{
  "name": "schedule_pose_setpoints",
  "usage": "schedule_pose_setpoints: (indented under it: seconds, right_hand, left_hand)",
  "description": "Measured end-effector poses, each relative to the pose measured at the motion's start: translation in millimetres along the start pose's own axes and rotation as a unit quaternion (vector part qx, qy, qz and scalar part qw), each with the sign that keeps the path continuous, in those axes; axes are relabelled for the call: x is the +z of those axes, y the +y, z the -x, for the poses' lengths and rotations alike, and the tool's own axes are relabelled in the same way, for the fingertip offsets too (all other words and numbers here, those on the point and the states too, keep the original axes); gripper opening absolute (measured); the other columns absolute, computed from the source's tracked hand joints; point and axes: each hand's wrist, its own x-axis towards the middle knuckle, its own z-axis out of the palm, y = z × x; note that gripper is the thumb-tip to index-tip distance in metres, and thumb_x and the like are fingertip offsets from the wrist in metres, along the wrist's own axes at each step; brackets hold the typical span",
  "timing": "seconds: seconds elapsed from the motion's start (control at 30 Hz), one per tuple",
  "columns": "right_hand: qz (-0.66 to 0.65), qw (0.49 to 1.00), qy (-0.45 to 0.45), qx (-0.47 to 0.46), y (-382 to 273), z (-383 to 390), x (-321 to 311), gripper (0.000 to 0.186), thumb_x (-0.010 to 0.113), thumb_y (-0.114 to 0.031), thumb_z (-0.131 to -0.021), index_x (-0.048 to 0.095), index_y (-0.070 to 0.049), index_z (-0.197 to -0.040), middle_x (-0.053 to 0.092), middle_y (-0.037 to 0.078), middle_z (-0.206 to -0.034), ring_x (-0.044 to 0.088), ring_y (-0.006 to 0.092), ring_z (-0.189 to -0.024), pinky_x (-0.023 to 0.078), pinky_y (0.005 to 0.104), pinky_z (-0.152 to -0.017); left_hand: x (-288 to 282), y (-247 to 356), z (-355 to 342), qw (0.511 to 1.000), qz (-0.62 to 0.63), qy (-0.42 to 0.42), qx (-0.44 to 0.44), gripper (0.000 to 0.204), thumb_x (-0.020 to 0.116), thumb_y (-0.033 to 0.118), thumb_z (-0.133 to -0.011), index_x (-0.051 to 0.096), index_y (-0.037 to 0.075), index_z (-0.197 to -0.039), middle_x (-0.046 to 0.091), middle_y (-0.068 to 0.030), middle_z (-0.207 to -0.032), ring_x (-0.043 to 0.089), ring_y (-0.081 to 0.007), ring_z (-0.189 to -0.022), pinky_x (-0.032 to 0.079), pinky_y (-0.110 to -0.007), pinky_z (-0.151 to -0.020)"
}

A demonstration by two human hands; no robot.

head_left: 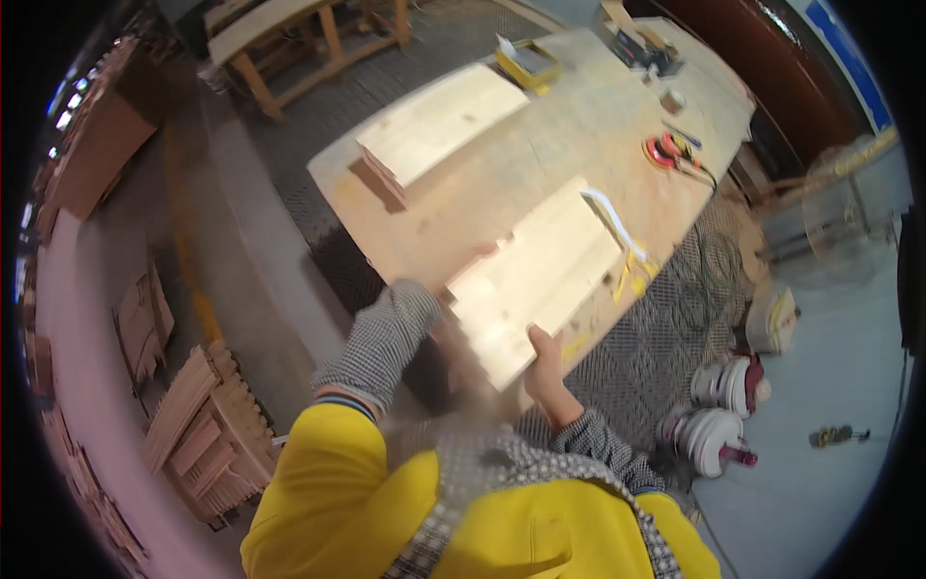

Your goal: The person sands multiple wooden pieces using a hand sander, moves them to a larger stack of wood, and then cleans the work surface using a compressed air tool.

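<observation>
A pale wooden panel (535,275) with stepped, notched ends lies slantwise over the near part of the worktable (424,236). My right hand (547,374), bare, grips its near edge, thumb on top and the other fingers hidden underneath. My left hand (403,314) wears a grey checked glove and is beside the panel's left end. Its fingers are blurred and turned away, so their hold does not show. A white strip (614,222) lies along the panel's far right end, with yellow strips (632,275) near it.
Farther back on the table are another pale panel (444,121), a yellow tray (528,65), a red sander (667,151) with its cord, and an open box (641,46). White buckets (709,439) stand at right; stacked wood pieces (207,434) at lower left.
</observation>
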Motion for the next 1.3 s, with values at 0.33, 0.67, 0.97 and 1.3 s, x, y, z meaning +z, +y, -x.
schedule_pose_setpoints:
  seconds: [0.33, 0.67, 0.97, 1.3]
  right_hand:
    - [0.191, 0.974, -0.015, 0.123, -24.2, -10.9, 23.8, 0.04, 0.06, -0.025, -0.084, 0.052, 0.0, -0.115, 0.056, 0.002, -0.091, 0.05, 0.0091, -0.075, 0.04, 0.021, -0.064]
    - [0.122, 0.975, 0.014, 0.184, -36.6, -41.1, -15.6, 0.04, 0.059, -0.04, -0.088, 0.051, -0.008, -0.11, 0.05, -0.002, -0.078, 0.047, 0.0089, -0.068, 0.043, 0.0224, -0.059]
    - [0.092, 0.971, -0.117, 0.189, -85.9, -76.2, -39.1, 0.042, 0.056, -0.046, -0.089, 0.054, -0.007, -0.101, 0.061, 0.002, -0.081, 0.063, 0.0181, -0.079, 0.051, 0.029, -0.061]
    - [0.103, 0.918, -0.239, 0.3, -104.4, -114.5, -53.1, 0.039, 0.049, -0.044, -0.091, 0.053, -0.006, -0.098, 0.051, 0.007, -0.063, 0.045, 0.0168, -0.058, 0.039, 0.0309, -0.056]
  left_hand:
    - [-101.0, -67.0, -73.0, 0.976, -0.203, -0.038, 0.073, 0.045, 0.047, 0.038, -0.094, 0.059, 0.001, -0.116, 0.063, -0.0092, -0.109, 0.061, -0.015, -0.09, 0.049, -0.029, -0.079]
    - [-65.0, -161.1, 34.8, 0.952, 0.002, 0.24, 0.19, 0.062, 0.029, 0.049, -0.099, 0.036, 0.003, -0.139, 0.046, -0.0011, -0.124, 0.044, -0.0116, -0.102, 0.036, -0.025, -0.088]
    - [13.3, -174.5, 44.0, 0.902, 0.267, 0.236, 0.244, 0.077, 0.025, 0.064, -0.092, 0.019, 0.01, -0.146, 0.035, -0.0059, -0.144, 0.039, -0.0213, -0.128, 0.034, -0.036, -0.106]
    - [31.4, -157.8, 32.1, 0.864, 0.334, 0.236, 0.294, 0.073, 0.024, 0.061, -0.093, 0.03, 0.007, -0.142, 0.041, -0.0101, -0.139, 0.042, -0.0243, -0.125, 0.037, -0.037, -0.103]
